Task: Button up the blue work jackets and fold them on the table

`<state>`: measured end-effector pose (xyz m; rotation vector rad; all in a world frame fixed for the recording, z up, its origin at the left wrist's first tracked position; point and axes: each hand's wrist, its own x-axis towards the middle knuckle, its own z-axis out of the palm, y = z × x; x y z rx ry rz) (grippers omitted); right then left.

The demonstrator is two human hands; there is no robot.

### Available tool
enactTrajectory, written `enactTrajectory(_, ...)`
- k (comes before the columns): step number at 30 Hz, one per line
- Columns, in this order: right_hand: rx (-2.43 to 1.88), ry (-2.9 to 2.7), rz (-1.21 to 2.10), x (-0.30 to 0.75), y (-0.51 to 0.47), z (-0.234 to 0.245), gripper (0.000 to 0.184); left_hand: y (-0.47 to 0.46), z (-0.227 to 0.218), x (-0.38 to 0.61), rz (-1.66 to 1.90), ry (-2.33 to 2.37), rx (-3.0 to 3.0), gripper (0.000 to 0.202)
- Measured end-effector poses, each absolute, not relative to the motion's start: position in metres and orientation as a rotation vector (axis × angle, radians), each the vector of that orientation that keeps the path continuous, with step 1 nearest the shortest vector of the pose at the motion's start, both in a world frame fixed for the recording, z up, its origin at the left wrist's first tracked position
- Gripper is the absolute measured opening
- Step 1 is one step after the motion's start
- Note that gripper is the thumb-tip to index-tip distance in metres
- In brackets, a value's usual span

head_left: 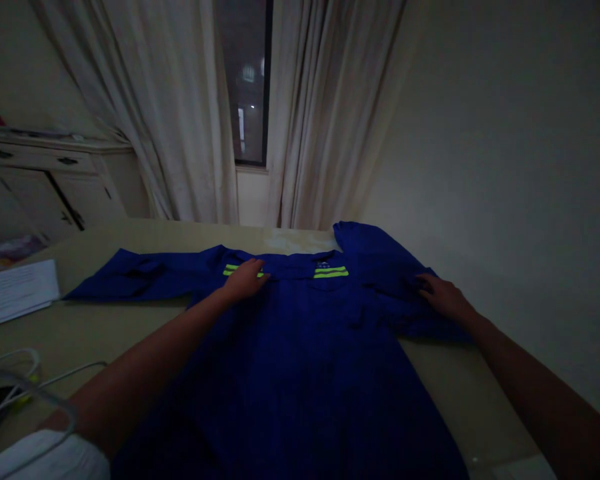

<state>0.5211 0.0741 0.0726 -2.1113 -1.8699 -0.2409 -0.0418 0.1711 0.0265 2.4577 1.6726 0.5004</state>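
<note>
A dark blue work jacket (300, 347) lies spread front up on the table, its collar end away from me and its lower part running out of the frame. Two yellow-green striped bands cross its chest. My left hand (246, 279) rests on the chest over the left band, fingers stretched and slightly apart. On the other side, my right hand (444, 299) is at the right sleeve (380, 257), fingers curled on the cloth. That sleeve is bunched and partly raised near the table's right side. The left sleeve (155, 273) lies stretched out sideways.
The pale table (135, 233) stands before curtains (180, 120) and a wall. Printed papers (17, 293) lie at its left edge. White cables (35, 380) and a dark object are at the lower left. A cabinet (45, 177) stands behind on the left.
</note>
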Motion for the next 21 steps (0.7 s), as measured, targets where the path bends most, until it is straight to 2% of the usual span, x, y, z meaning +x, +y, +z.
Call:
enactTrajectory(3, -2.087, -1.609, -0.174, 0.546, 0.056, 0.103, 0.04, 0.166, 0.009, -0.008, 0.432, 1.79, 2.436, 0.04)
enactTrajectory(6, -2.1, -0.85, -0.478, 0.578, 0.036, 0.131, 0.05, 0.174, 0.008, 0.001, 0.497, 1.852, 2.246, 0.022)
enactTrajectory(7, -2.082, -0.708, -0.542, 0.584, 0.032, 0.138, 0.055, 0.182, 0.014, 0.001, 0.551, 1.854, 2.189, 0.021)
enactTrajectory(9, -2.042, -0.687, -0.635, 0.582, 0.03, 0.143, 0.062, 0.206, 0.032, 0.001, 0.682, 1.848, 2.116, 0.031)
enactTrajectory(12, -1.94, -1.024, -0.672, 0.536, 0.045, 0.136, 0.058, 0.246, 0.064, 0.002, 1.098, 1.694, 1.913, 0.06)
enactTrajectory(15, -1.721, -1.553, -0.376, 0.45, 0.069, 0.112, 0.048, 0.263, 0.067, 0.0, 1.447, 1.351, 1.65, 0.082)
enactTrajectory(16, -1.633, -1.734, -0.239, 0.415, 0.076, 0.101, 0.044, 0.26, 0.059, -0.003, 1.441, 1.319, 1.652, 0.079)
enactTrajectory(18, -1.403, -2.093, 0.034, 0.345, 0.087, 0.077, 0.04, 0.243, 0.032, -0.01, 1.237, 1.457, 1.858, 0.06)
enactTrajectory(21, -1.008, -2.556, 0.345, 0.251, 0.096, 0.043, 0.051, 0.208, -0.011, -0.021, 0.816, 1.667, 2.299, 0.041)
